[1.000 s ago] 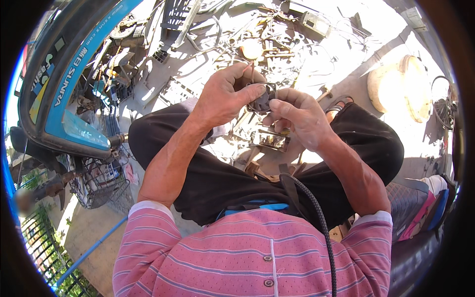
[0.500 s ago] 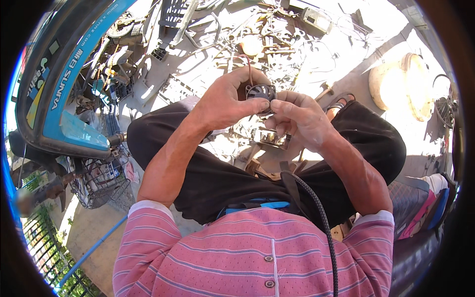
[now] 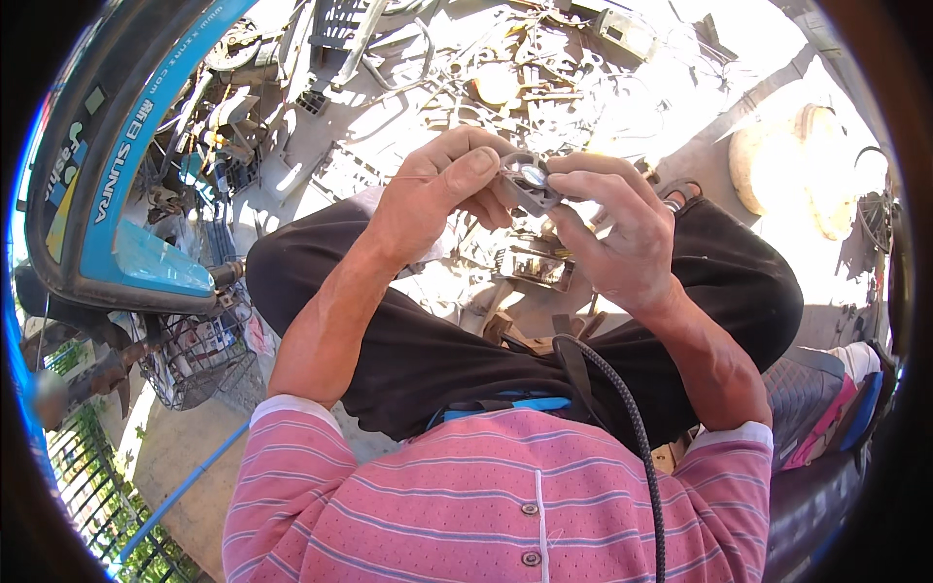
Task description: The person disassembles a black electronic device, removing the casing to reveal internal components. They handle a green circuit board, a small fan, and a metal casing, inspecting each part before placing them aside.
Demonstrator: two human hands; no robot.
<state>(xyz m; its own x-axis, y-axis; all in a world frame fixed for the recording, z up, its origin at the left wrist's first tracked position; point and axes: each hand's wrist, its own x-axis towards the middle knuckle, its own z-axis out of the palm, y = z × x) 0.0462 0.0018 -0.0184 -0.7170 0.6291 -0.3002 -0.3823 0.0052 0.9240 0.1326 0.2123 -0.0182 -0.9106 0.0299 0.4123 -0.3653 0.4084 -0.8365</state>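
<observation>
Above the lap, a small dark cooling fan (image 3: 530, 191) is held up between both hands, tilted, with a pale shiny round face showing in its middle. My left hand (image 3: 442, 185) pinches the fan's left edge; its thumb lies uppermost and the other fingers curl behind. On the fan's right side, my right hand (image 3: 617, 219) touches the edge with bent fingers, its thumb a little below. A thin reddish wire (image 3: 413, 178) shows by the left hand. The fan's far side is hidden from me.
Loose metal parts and tools (image 3: 544, 78) lie scattered on the sunlit floor ahead. A blue and black vehicle panel (image 3: 146, 175) rises at left, above a wire basket (image 3: 199, 360). Large pale round containers (image 3: 792, 170) stand at right. A black braided cord (image 3: 627, 408) crosses my shirt.
The fan has been turned over, from its bladed face to a side with a pale round centre. The left thumb has lifted off its front, and my right hand has opened somewhat and shifted right.
</observation>
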